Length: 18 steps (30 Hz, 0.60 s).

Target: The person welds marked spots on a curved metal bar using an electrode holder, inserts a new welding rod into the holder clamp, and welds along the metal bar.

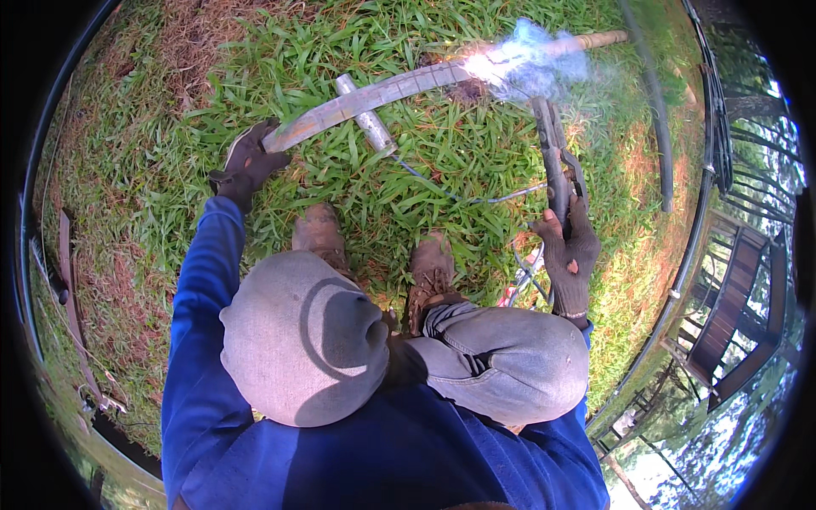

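My left hand (247,164), in a dark glove, is closed round the near left end of a long curved metal bar (374,98). The bar lies across a short silver metal tube (365,113) on the grass. In my right hand (569,259), in a dark worn glove, is a dark welding electrode holder (552,161), pointing away from me. Beyond its front end, a bright white welding arc (493,66) glows on the bar amid bluish smoke (548,68). The glare hides the electrode and the joint.
A thin cable (425,181) runs over the grass from the silver tube toward my right hand. My boots (432,263) and bent knees (510,361) are close behind the bar. A grey pipe (663,161) lies at the right, a flat strip (70,289) at the left.
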Tool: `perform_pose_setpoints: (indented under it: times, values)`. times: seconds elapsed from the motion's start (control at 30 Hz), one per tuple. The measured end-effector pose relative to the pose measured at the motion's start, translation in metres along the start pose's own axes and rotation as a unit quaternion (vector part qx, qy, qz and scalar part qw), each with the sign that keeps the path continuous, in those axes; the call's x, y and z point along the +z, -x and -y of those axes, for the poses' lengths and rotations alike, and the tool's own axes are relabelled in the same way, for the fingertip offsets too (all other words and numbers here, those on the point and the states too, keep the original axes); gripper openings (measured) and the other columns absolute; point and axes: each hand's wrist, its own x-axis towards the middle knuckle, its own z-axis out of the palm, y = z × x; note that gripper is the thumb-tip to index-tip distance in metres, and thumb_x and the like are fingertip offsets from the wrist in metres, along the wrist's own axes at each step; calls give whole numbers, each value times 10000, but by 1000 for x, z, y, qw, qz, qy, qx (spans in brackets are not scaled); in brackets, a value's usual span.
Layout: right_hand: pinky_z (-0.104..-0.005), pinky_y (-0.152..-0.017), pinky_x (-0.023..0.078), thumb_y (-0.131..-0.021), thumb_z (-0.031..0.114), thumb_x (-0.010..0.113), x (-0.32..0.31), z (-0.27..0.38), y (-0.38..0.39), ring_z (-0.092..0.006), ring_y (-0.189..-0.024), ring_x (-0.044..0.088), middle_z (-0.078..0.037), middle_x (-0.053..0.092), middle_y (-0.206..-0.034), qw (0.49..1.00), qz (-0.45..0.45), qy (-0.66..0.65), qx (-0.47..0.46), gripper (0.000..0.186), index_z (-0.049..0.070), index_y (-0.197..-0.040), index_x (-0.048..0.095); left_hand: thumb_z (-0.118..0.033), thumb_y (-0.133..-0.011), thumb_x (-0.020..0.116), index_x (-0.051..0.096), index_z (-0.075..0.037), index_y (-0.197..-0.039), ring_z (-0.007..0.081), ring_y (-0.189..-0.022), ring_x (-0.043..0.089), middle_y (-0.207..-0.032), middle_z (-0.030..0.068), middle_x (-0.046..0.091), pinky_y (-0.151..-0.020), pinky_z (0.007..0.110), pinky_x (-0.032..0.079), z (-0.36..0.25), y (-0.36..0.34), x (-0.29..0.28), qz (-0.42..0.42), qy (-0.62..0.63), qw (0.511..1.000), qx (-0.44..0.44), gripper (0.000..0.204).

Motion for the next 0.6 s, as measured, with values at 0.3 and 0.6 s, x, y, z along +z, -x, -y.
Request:
perform_pose_setpoints:
  times: [0.3,0.6]
  values:
    - [-301,-856,630,-998,63,887,-4,5,0,-153,-979,763,-184,820,-1170,996,16,81,-41,686,-171,-1577,603,-15,-800,970,539,6,-1708,280,-1383,726,-1626,170,683,-1161,386,604,8,-4,3,-12,17,1000,23,1005]
    - [-331,-857,649,-997,92,870,4,-8,-6,-189,-981,810,-200,833,-1143,999,10,10,-37,681,-157,-1577,614,-25,-801,971,547,-7,-1706,249,-1346,740,-1583,134,715,-1150,372,604,-6,2,1,-10,-20,1000,0,1000]
